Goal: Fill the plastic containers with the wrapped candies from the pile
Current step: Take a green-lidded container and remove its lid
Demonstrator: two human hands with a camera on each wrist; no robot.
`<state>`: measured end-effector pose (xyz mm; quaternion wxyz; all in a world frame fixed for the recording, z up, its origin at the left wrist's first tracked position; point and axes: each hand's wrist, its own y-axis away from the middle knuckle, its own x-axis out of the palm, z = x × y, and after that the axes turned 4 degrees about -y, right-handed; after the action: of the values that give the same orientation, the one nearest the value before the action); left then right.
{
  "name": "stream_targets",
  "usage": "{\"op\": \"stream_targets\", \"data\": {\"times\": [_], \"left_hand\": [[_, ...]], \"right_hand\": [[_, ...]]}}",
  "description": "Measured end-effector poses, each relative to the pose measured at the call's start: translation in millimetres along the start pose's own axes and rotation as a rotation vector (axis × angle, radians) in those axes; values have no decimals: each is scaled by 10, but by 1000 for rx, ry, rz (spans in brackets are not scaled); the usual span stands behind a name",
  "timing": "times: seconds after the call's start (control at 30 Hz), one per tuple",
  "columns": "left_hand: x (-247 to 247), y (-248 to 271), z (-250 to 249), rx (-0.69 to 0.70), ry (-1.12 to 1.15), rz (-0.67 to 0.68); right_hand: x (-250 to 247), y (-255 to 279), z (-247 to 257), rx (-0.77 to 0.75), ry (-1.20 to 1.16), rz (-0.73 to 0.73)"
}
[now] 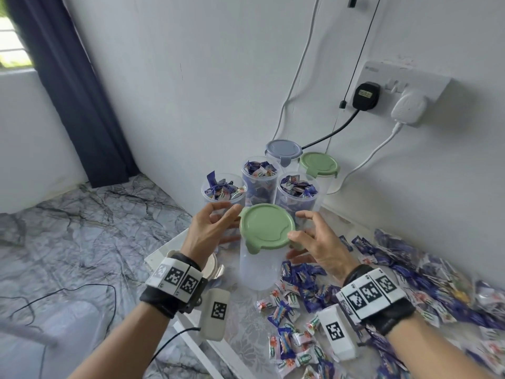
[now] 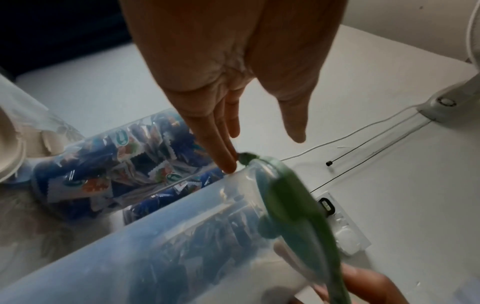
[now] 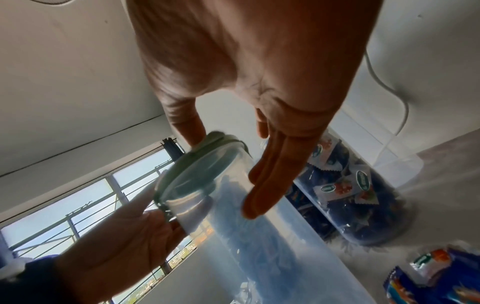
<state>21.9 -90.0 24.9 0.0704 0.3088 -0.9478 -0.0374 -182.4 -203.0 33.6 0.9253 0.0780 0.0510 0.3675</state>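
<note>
The lidded container (image 1: 261,258) stands upright on the table (image 1: 246,324), and it serves as the landmark here. It is a tall clear plastic tub closed by a green lid (image 1: 266,227) with clip tabs at its rim. Just behind it three open containers (image 1: 262,177) are seen packed to the top with wrapped candies, and further behind those stand two more closed ones, grey-lidded (image 1: 282,149) and green-lidded (image 1: 318,163). The pile of candies (image 1: 308,288) lies on the table to its right and in front of it.

The left hand (image 1: 211,228) is held at the container's left side, fingers extended and loosely spread; in the left wrist view the fingertips (image 2: 228,164) are seen touching the wall just under the lid. The right hand (image 1: 314,244) is at the right side, fingers extended along the wall, and its thumb is pressed on the lid's edge. Nothing is clasped by either hand.

The tub appears empty or nearly so, though the blur makes this uncertain. It is judged light, thin-walled and smooth, so it would be easily tipped or squeezed out of shape. The body is best steadied low with one hand while a clip tab is lifted with the other. The candies are judged small, light and slippery in their wrappers, best gathered by the handful
</note>
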Motion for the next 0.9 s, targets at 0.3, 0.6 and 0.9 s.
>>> {"op": "stream_targets", "data": {"times": [0.3,0.6,0.9], "left_hand": [[-81,159,101,-14,-271,45],[-81,81,20,-40,-200,82],[-59,65,11,-29,-111,131]], "right_hand": [[-61,-58,139,-76,272,-86],[49,-209,129,-33,65,-53],[108,-189,-22,-44,-190,-69]]}}
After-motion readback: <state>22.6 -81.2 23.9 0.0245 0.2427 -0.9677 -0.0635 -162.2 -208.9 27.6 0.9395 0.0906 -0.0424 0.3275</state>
